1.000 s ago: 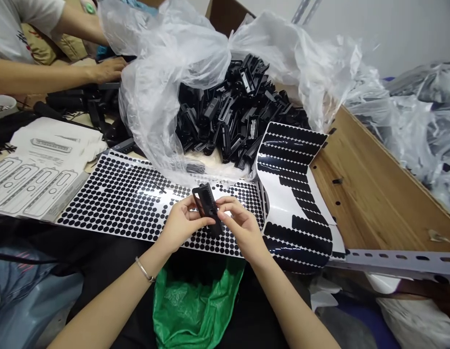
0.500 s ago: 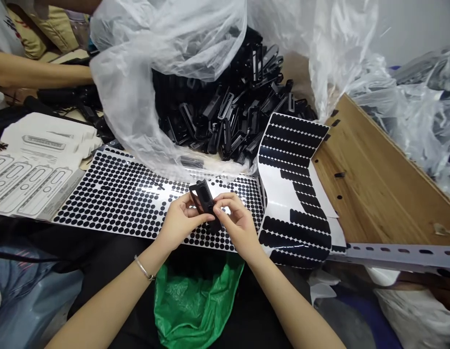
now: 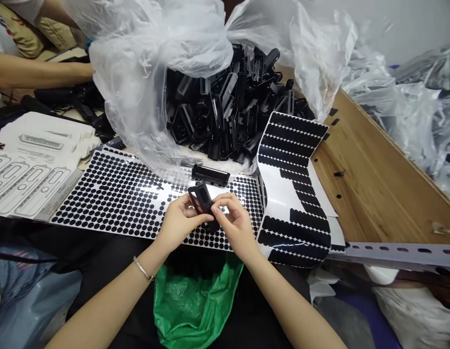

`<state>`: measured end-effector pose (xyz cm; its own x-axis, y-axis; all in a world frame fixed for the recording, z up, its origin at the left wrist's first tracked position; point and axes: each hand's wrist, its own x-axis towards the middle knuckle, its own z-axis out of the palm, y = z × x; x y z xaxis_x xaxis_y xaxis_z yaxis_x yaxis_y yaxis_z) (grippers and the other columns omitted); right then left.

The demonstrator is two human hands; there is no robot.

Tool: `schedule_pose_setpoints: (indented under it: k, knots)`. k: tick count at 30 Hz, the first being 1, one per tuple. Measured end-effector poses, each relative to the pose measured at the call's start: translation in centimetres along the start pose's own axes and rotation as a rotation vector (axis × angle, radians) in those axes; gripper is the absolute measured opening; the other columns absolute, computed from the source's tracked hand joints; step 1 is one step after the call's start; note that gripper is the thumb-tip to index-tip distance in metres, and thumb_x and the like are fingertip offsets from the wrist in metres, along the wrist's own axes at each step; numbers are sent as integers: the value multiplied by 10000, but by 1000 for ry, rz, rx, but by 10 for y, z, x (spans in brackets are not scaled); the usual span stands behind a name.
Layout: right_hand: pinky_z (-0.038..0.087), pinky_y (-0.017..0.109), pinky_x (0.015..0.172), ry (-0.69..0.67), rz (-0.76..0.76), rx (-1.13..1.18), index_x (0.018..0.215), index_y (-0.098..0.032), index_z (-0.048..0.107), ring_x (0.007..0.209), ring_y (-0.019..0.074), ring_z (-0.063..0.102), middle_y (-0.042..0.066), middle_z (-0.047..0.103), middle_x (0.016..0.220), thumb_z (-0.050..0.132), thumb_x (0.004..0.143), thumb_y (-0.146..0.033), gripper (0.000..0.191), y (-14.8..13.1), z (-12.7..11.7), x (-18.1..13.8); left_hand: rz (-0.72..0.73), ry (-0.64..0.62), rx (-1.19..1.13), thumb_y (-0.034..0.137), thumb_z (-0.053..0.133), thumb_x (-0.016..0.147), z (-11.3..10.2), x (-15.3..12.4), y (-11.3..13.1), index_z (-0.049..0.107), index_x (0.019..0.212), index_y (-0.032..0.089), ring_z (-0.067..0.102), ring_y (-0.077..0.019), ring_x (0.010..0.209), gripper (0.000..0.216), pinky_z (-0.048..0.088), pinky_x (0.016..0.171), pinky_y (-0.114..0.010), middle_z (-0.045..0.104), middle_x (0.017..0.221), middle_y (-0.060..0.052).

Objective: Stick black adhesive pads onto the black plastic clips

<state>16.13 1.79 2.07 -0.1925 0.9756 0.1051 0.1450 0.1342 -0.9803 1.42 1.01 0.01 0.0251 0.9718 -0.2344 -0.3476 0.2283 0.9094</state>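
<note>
My left hand [image 3: 177,219] is closed round a small black plastic housing [image 3: 203,195] with a long recess, held tilted above a sheet of black round stickers [image 3: 137,194]. The fingers of my right hand [image 3: 235,220] are closed on the same housing's right edge; whether they also pinch something small is hidden. Just beyond my hands another long black housing [image 3: 210,174] lies on the sticker sheet. Behind it, many similar black plastic parts [image 3: 228,106] are heaped in the mouth of a clear plastic bag [image 3: 133,92].
A green bag [image 3: 195,305] hangs open below my hands. On the right, a curved sheet of black stickers [image 3: 275,189] lies near a wooden board [image 3: 359,194]. Printed cards [image 3: 43,165] are stacked left. Another person's arm [image 3: 39,70] reaches in at upper left.
The clear bag has shifted and sagged, and the heap inside it has moved. One long black housing now lies on the sheet in front of it. My hands have hardly moved.
</note>
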Motion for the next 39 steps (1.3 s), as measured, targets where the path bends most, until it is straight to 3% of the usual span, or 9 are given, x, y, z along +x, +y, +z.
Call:
schedule_pose_setpoints:
  k: [10,20,24,26,31,33,36,39]
  knots:
    - [538,334,682,47,21,34,764,-235,659,883,205,566,51,546,917,679,835,-329,120,4,3,-3,-24,34,2,168,893,506,2,-2,2,652,852,144,728,-198,755,423,598,738,-304,743,874,-42]
    - [576,379,777,120,100,140,688,-221,624,910,228,657,28,605,824,822,698,-355,239,3,-3,-1,-34,-28,32,164,896,506,-3,-2,5,663,849,149,737,-199,723,415,612,713,-300,753,805,-29]
    - [578,401,865,-71,195,265,984,-245,658,920,210,689,44,696,1038,851,652,-377,406,1,-7,3,-95,-124,59,142,887,517,-6,-4,9,680,883,159,742,-203,713,421,616,704,-295,750,783,-18]
    - [567,424,904,-176,218,264,983,-227,676,921,222,704,55,724,1011,810,700,-416,365,3,-4,2,-109,-134,54,123,884,511,-6,-4,10,685,871,158,742,-196,707,413,613,691,-279,746,789,-16]
    - [599,338,713,-74,136,81,966,-226,648,832,206,708,48,718,950,738,778,-424,288,5,5,-4,-117,-128,-6,85,883,476,-8,-2,13,676,797,141,721,-164,661,387,609,689,-265,724,756,-3]
    - [592,319,661,-155,101,-12,983,-231,650,815,202,703,50,714,967,735,786,-413,282,2,-1,-2,-113,-165,-14,102,882,501,-9,-3,14,676,818,142,718,-159,677,380,610,692,-265,724,773,-8]
    - [587,400,799,-238,-18,-183,1100,-249,651,946,240,688,71,704,1093,707,819,-419,333,0,-22,6,-144,-253,25,128,877,542,-11,-4,15,664,850,150,687,-129,621,375,600,630,-242,711,768,-4]
    - [437,551,1043,-91,-197,-466,1301,-307,562,1254,303,536,76,616,1321,581,918,-379,390,8,-42,24,-192,-366,75,127,871,555,-13,-7,16,629,811,155,642,-92,556,353,567,568,-203,671,736,16]
